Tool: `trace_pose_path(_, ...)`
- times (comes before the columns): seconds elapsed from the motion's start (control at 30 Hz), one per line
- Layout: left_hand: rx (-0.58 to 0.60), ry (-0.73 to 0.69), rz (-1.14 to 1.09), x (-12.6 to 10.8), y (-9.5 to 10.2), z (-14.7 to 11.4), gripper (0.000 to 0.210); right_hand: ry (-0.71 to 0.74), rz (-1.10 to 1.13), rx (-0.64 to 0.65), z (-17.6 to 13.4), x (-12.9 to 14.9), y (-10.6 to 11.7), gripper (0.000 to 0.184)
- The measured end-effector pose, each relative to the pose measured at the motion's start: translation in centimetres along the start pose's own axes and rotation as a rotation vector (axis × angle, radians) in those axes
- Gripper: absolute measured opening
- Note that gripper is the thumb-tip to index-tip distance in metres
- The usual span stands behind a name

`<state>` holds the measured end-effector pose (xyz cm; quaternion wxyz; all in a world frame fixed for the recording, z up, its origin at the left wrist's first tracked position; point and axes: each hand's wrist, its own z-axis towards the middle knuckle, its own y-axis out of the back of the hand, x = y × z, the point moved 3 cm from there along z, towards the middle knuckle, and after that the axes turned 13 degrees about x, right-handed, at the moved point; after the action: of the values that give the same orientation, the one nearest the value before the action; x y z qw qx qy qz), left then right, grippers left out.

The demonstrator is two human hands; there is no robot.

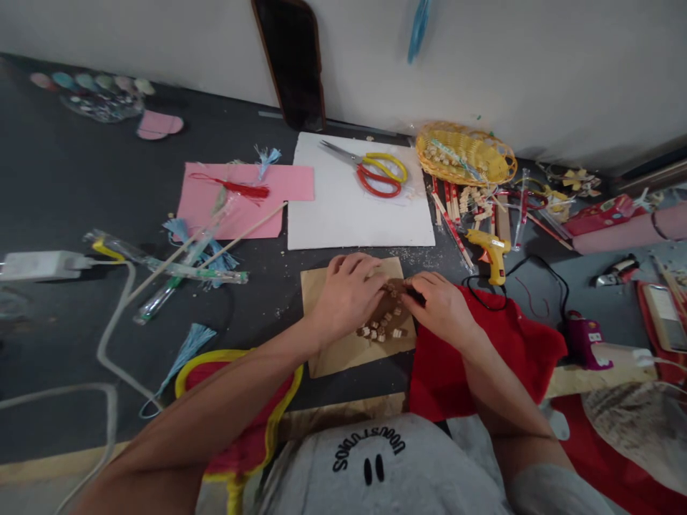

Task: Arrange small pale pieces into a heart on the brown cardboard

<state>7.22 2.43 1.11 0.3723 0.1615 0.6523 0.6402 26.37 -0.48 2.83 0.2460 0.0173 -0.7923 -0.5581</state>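
Note:
A square of brown card (326, 350) lies in front of me, with several small pale wooden-looking pieces (378, 330) loose on it. Over the card's upper part rests my left hand (351, 292), its fingers curled and their tips close to a tiny piece. From the right comes my right hand (439, 306), thumb and forefinger pinched together at the card's edge. The two sets of fingertips nearly meet; what lies between them is too small and partly hidden. A red cloth (483, 357) spreads beneath my right forearm.
Beyond the card is a white board (348, 222) bearing yellow-and-red-handled scissors (378, 172). A yellow glue gun (491, 254) and wicker basket (466, 154) stand right. Pink sheets (298, 184), tassels and sticks lie left. A red, yellow-rimmed fan shape (241, 447) is under my left arm.

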Motion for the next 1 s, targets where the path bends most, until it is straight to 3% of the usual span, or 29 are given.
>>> trace_pose_path(0.3,0.006,0.024,-0.043,0.61,-0.23,-0.17,0.021,0.035,0.022,0.120,-0.30,-0.50,0.02,0.003)
trace_pose_path(0.57,0.022,0.003,-0.055,0.45,-0.15,-0.19,0.022,0.024,-0.018,0.141,-0.21,-0.27,0.00,0.003)
trace_pose_path(0.8,0.088,-0.068,-0.049,-0.07,-0.59,-0.35,0.034,0.022,-0.038,0.159,0.04,-0.03,-0.40,0.005)
trace_pose_path(1.0,0.046,-0.103,-0.076,-0.05,-0.76,-0.43,0.032,0.020,-0.047,0.133,0.17,-0.01,-0.55,0.004)
